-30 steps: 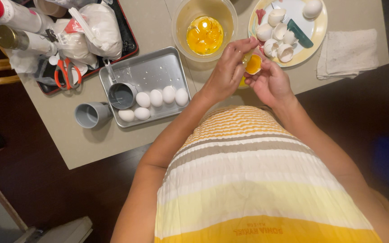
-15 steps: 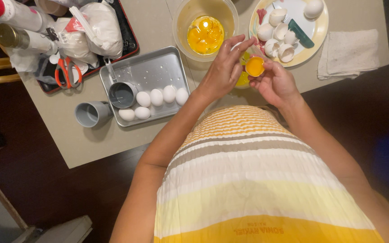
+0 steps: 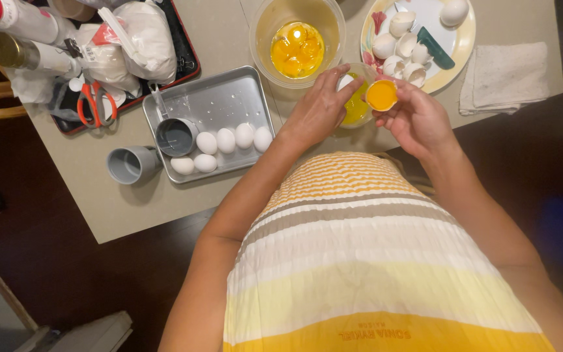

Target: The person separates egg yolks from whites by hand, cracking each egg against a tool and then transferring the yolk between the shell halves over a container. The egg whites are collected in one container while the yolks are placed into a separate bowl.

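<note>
Beige rectangular tabletop (image 3: 164, 208) carried everything, and its near edge sat close under the hands, so any spill from them could have run off onto the dark floor. Shallow metal baking tray (image 3: 229, 98) held six whole white eggs (image 3: 226, 140) loose beside a grey measuring cup (image 3: 175, 137); a knock to the tray would likely have set them rolling. Round yellow-rimmed plate (image 3: 447, 75) held emptied shells and one whole egg. Large clear glass bowl (image 3: 296, 45) already held several yolks. Small clear glass bowl (image 3: 356, 104) sat just beneath the hands, catching the white. Left hand (image 3: 320, 107) hovered over that small bowl, fingers curled and pinching a pale shell half; grip partly hidden. Right hand (image 3: 418, 120) cupped the other half eggshell with an orange yolk (image 3: 382, 95) in it, fingers wrapped beneath, thumb at the rim. Main risk judged: the jagged shell edge piercing the yolk, or a tilt slipping it into the small bowl and spoiling the white.
</note>
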